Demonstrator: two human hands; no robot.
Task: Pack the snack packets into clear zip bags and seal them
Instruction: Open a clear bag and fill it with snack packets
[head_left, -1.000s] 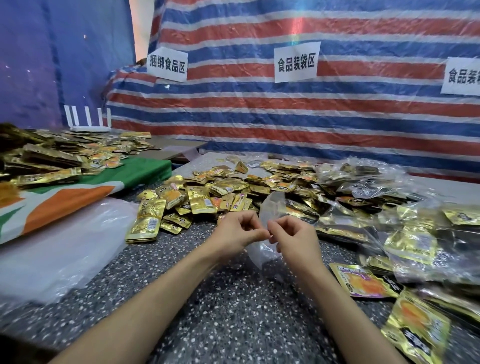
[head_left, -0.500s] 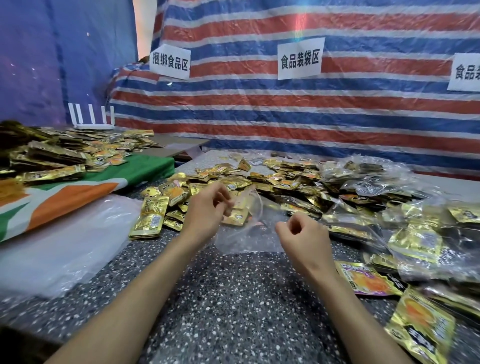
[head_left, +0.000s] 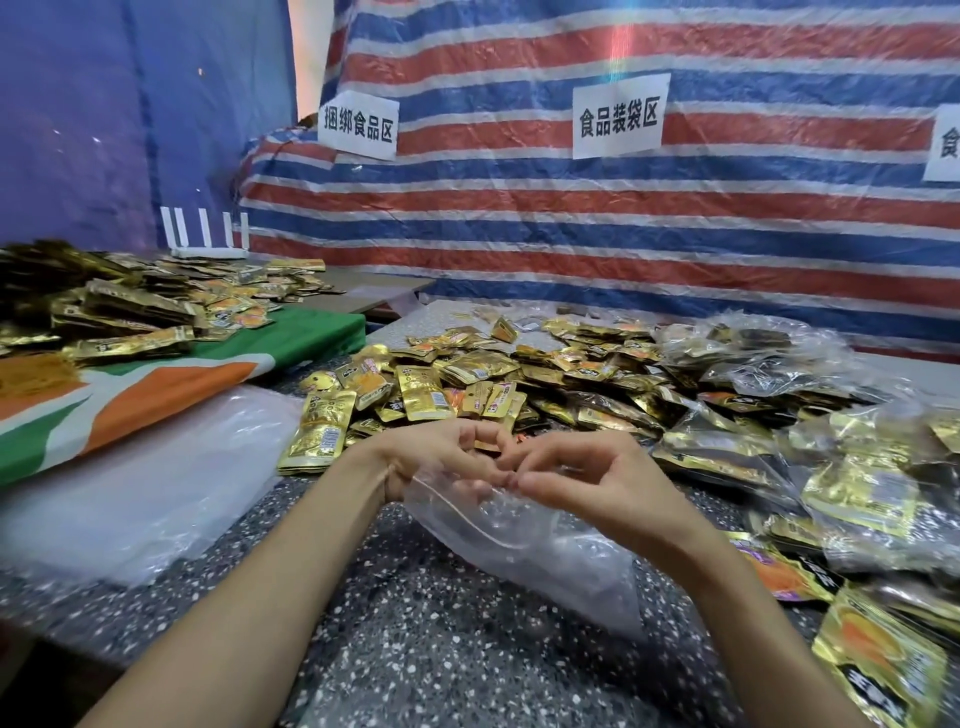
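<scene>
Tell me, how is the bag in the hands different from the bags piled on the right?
The held bag looks empty; the piled bags are stuffed with gold packets. The held bag is pinched by the left hand and right hand; the piled bags lie on the table. Both are clear plastic.

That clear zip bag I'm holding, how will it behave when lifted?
Likely floppy: the zip bag crumples and sags below the left hand and right hand. Probably very light, since it looks empty. Its glossy film may be slippery.
</scene>
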